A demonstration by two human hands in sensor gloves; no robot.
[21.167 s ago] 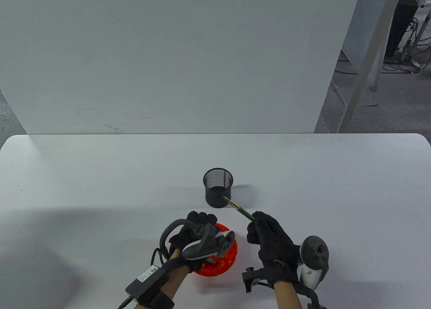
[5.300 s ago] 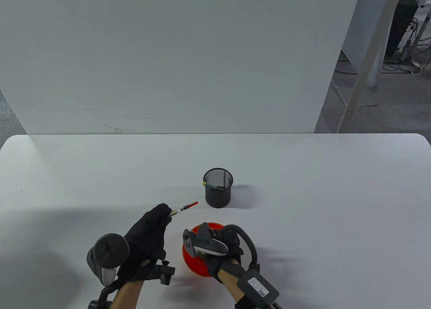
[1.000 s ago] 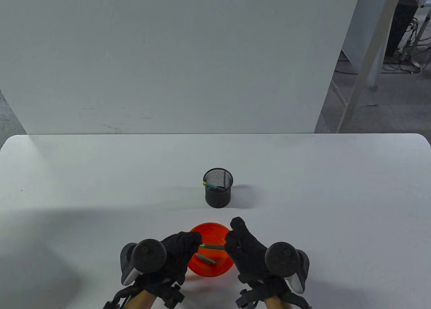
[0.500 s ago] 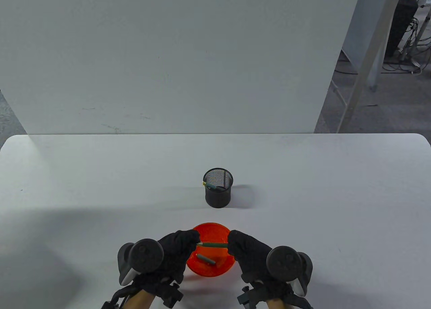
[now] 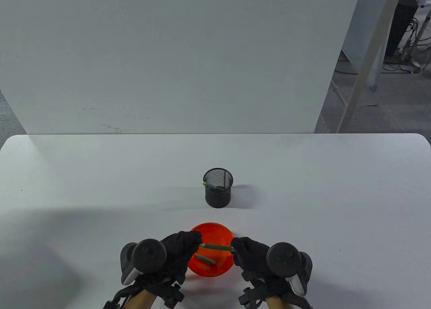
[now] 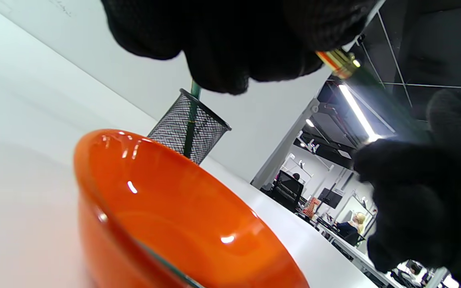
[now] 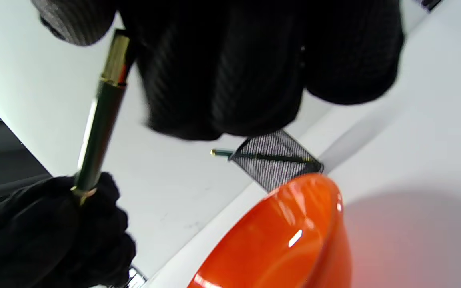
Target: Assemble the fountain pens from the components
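A green pen (image 5: 216, 246) with gold bands is held level above the orange bowl (image 5: 215, 228). My left hand (image 5: 188, 243) pinches its left end and my right hand (image 5: 244, 250) grips its right end. In the left wrist view the gold band (image 6: 336, 62) shows just below my left fingers (image 6: 222, 44), and the green barrel (image 6: 382, 104) runs into the right hand (image 6: 410, 192). In the right wrist view the pen (image 7: 96, 132) spans from my right fingers (image 7: 230, 68) down to the left hand (image 7: 42, 236). Both pen tips are hidden in the gloves.
A loose green pen part (image 5: 206, 259) lies in the bowl. Beyond the bowl stands a black mesh cup (image 5: 218, 192) holding a finished green pen (image 5: 210, 186). A white panel stands upright behind the table's far edge.
My right hand's raised finger has curled down, and that hand has shifted a little right and nearer. Slightly more of the green barrel shows between the hands. The left hand has barely moved.
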